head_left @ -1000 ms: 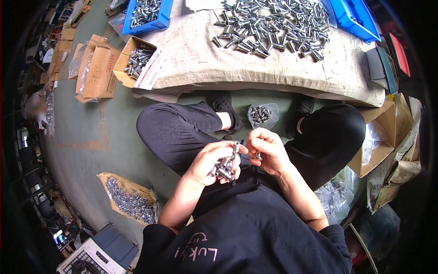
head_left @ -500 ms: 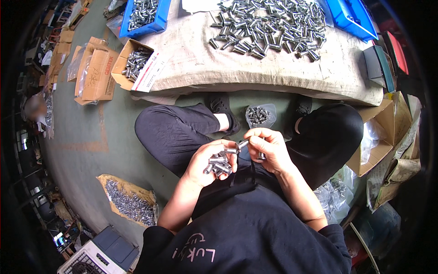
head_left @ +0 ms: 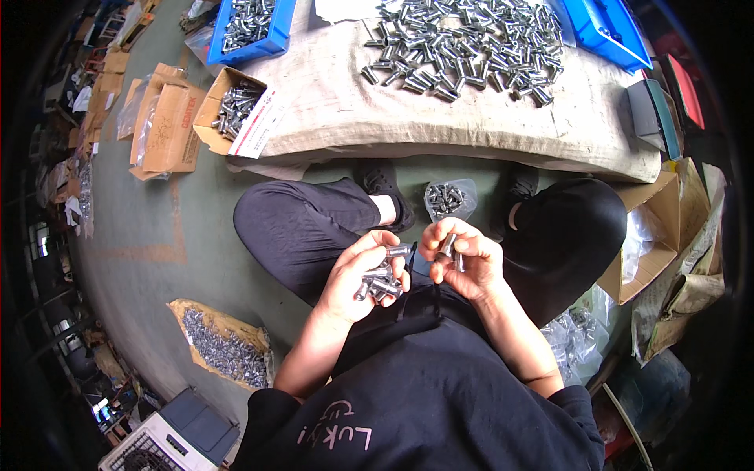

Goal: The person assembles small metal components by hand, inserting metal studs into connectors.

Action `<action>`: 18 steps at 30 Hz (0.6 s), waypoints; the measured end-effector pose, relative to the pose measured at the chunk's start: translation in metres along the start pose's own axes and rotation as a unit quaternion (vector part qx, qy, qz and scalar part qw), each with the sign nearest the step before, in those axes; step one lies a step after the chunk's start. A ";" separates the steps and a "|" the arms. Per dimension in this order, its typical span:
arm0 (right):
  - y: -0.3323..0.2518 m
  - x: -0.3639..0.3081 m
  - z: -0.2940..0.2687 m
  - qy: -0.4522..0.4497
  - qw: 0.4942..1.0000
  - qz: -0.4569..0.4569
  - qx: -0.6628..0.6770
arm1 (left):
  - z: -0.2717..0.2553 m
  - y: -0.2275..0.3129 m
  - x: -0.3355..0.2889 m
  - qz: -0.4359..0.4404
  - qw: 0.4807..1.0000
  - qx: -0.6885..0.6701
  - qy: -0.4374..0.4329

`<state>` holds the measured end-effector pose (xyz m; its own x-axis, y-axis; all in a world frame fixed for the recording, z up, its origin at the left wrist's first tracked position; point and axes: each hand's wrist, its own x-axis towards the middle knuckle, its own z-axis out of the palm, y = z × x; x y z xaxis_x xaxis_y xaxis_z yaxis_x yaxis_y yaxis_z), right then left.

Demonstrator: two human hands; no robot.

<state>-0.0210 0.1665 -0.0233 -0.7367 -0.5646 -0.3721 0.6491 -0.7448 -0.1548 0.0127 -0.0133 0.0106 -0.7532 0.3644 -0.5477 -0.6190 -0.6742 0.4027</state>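
My left hand is closed around several short, shiny metal cylinders cupped in the palm. One more metal cylinder is pinched between its thumb and fingers, pointing to the right. Across a small gap, my right hand has its fingers closed on a metal cylinder, tilted nearly upright. A second cylinder shows lower among the same fingers. Both hands are above my lap. Whether the cylinders are solid or hollow I cannot make out.
Ahead, a cloth-covered surface bears a heap of like cylinders and blue bins. A clear plastic container of metal pieces stands between my feet. Cardboard boxes flank me. Small parts lie on brown sheeting at left.
My hands have parted slightly. The cylinder in my right fingers has swung from pointing at the left hand's piece to nearly upright. My left hand keeps its cylinders.
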 end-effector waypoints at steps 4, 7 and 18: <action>0.009 -0.004 -0.002 0.034 0.985 0.027 -0.169 | 0.002 -0.004 0.001 0.015 1.000 -0.003 0.001; 0.014 -0.006 0.010 0.020 0.962 -0.006 -0.272 | 0.003 -0.007 0.002 0.043 0.997 0.060 0.007; 0.013 -0.008 0.019 0.001 0.922 -0.124 -0.368 | 0.004 -0.007 0.002 0.045 0.998 0.036 0.012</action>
<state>-0.0098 0.1550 -0.0051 -0.8797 -0.4084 -0.2435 0.4144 -0.4076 -0.8137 0.0146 -0.0059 0.0097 -0.8012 0.2884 -0.5243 -0.5644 -0.6556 0.5017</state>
